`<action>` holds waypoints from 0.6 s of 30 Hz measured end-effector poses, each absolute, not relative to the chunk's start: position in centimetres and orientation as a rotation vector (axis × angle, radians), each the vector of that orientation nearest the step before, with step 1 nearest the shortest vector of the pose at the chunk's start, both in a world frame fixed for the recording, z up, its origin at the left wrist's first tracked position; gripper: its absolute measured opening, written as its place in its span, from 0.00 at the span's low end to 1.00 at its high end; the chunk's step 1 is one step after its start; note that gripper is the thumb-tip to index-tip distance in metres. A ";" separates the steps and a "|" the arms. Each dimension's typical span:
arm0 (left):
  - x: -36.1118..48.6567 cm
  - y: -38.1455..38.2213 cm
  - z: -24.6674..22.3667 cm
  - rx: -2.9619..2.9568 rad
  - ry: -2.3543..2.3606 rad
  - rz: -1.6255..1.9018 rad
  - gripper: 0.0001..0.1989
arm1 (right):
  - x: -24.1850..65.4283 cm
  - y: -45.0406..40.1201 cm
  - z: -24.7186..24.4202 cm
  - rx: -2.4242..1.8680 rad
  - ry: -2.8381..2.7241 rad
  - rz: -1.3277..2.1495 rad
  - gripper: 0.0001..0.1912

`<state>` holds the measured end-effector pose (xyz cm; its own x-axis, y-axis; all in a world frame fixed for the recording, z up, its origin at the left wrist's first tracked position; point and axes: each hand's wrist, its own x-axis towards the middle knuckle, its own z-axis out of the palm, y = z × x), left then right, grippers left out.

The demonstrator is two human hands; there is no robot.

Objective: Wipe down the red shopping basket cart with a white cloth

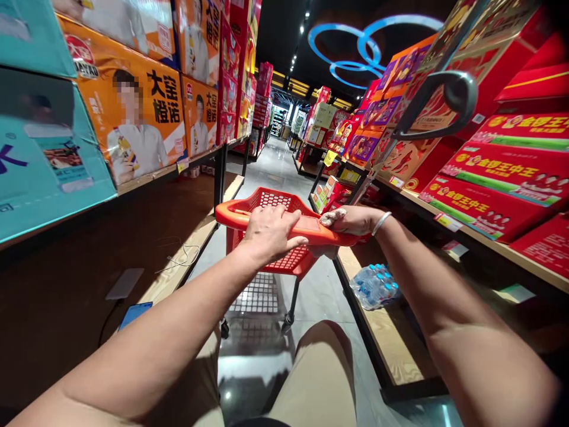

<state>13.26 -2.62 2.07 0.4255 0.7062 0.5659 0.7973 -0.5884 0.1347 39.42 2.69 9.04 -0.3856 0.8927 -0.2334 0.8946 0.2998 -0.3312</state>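
A red plastic shopping cart stands right in front of my legs, its mesh basket pointing down the aisle. My left hand lies over the middle of the orange-red handle, fingers curled across its far side and thumb along the near edge. Near the handle's right end, my right hand is closed round it, with a white band on the wrist. Something whitish and textured shows at the thumb; I cannot make out what it is. Part of the right hand's fingers is hidden under the handle.
Shelves with stacked orange cartons and turquoise cartons line the left; red boxes line the right. A grey loop handle on a pole juts out at right. Bottled water sits on the lower shelf. The aisle floor runs ahead.
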 end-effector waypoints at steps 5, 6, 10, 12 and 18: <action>10.8 -1.2 1.5 -2.531 -1.342 -0.763 0.36 | 39.2 2.3 10.3 1.636 2.314 -0.605 0.08; 10.2 -1.1 1.6 -2.533 -1.322 -0.752 0.36 | 39.1 1.9 10.4 1.583 2.329 -0.502 0.09; 8.9 -0.6 1.9 -2.545 -1.254 -0.691 0.36 | 37.3 0.6 10.0 1.348 2.616 0.076 0.10; 8.6 -0.4 1.9 -2.544 -1.240 -0.696 0.36 | 36.1 0.6 9.4 1.367 2.668 0.354 0.10; 8.2 -0.3 2.2 -2.549 -1.289 -0.685 0.37 | 35.2 1.1 9.5 1.550 2.455 0.122 0.02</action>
<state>8.20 -0.35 2.18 0.5115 0.7062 0.4895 0.8008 -0.5984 0.0266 35.20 1.06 9.49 -0.4112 0.8985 -0.1535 0.8789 0.4355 0.1949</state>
